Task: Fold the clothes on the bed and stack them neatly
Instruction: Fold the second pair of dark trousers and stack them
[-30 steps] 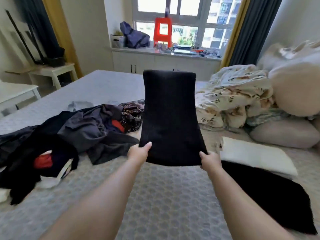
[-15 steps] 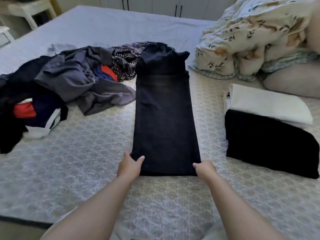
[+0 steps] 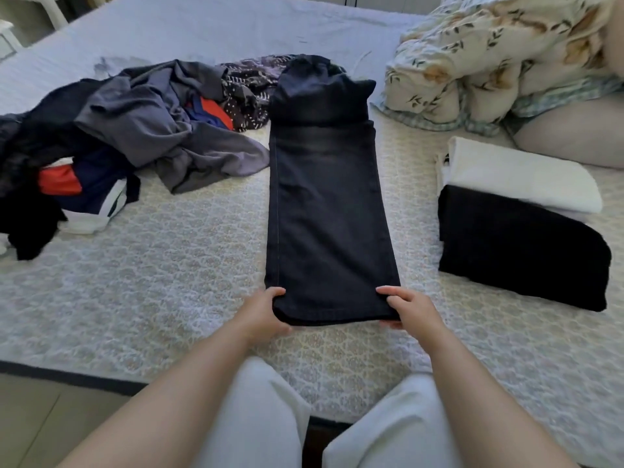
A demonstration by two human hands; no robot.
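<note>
I saw the dark jeans (image 3: 329, 211) laid lengthwise down the middle of the bed (image 3: 162, 282), folded into 1 long strip, the bunched far end touching the loose clothes. My left hand (image 3: 265, 312) pinched the near left corner of the hem, thumb on top and fingers curled beneath; my right hand (image 3: 407, 307) gripped the near right corner the same way. The pile of unfolded clothes (image 3: 135, 130) lay to the left of the jeans, grey, black, red and patterned pieces tangled together. To the right, apart from the jeans, sat 2 folded pieces: a black garment (image 3: 520, 248) nearest me with a white garment (image 3: 516, 173) just behind it, touching. A floral quilt (image 3: 489, 59) was heaped at the far right, with a pale pillow (image 3: 574, 133) beside it.
</note>
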